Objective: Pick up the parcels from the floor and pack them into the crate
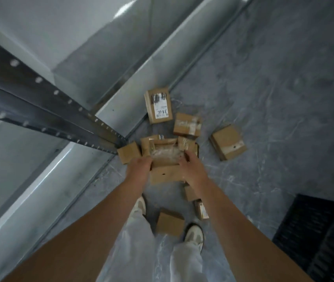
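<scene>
Had my left hand (139, 166) and right hand (191, 167) clamped on opposite sides of a brown taped cardboard parcel (165, 159), fingers curled round its edges so it wouldn't tip. It sat in the pile on the grey marbled floor (264, 98) by the black perforated shelf upright (46, 110). The black slatted plastic crate (325, 231) was well off to my right.

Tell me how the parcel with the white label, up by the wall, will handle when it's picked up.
The labelled parcel looks like a flat-sided cardboard box, so it should stay stiff and not roll. Its small size suggests it is light, though its contents are hidden. It lies flat on the floor, so tipping seems unlikely; the plain cardboard should give a fair grip.
</scene>
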`<action>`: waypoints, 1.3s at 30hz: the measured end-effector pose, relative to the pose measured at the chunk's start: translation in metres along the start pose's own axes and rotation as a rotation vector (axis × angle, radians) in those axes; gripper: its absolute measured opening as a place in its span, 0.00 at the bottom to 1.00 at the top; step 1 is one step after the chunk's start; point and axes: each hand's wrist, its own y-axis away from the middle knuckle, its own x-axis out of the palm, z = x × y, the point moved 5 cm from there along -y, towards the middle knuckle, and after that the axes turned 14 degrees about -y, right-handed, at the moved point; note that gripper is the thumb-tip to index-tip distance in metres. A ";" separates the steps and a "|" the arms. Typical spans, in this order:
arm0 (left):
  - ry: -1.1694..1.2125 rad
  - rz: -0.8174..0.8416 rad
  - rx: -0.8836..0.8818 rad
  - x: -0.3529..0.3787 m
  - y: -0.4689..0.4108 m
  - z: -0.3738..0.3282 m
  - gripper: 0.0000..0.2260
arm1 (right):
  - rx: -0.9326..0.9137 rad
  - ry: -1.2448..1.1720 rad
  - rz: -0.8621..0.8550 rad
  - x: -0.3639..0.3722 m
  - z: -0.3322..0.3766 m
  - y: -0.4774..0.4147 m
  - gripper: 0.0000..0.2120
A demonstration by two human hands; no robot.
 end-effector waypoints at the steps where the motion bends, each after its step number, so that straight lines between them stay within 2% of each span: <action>1: 0.033 -0.003 0.024 -0.010 0.014 -0.014 0.09 | -0.052 -0.011 -0.004 -0.007 0.027 0.013 0.19; 6: 0.123 -0.007 0.233 -0.067 0.111 -0.104 0.17 | -0.354 -0.156 0.021 -0.050 0.165 0.100 0.12; 10: 0.164 -0.136 0.508 -0.123 0.214 -0.170 0.10 | -0.559 -0.270 0.001 -0.080 0.265 0.188 0.10; 18: 0.371 -0.461 0.959 -0.272 0.410 -0.211 0.15 | -0.817 -0.417 0.194 -0.062 0.420 0.362 0.09; 21: 0.400 -0.585 1.076 -0.320 0.465 -0.197 0.17 | -0.819 -0.524 0.329 -0.043 0.449 0.422 0.09; 25: 0.346 -0.810 1.168 -0.365 0.526 -0.162 0.20 | -0.815 -0.535 0.517 -0.012 0.466 0.491 0.12; 32: 0.428 -1.021 1.171 -0.421 0.594 -0.076 0.21 | -0.892 -0.419 0.813 0.040 0.462 0.601 0.15; 39: 0.490 -1.243 1.059 -0.461 0.635 0.047 0.23 | -0.882 -0.296 0.909 0.133 0.406 0.682 0.14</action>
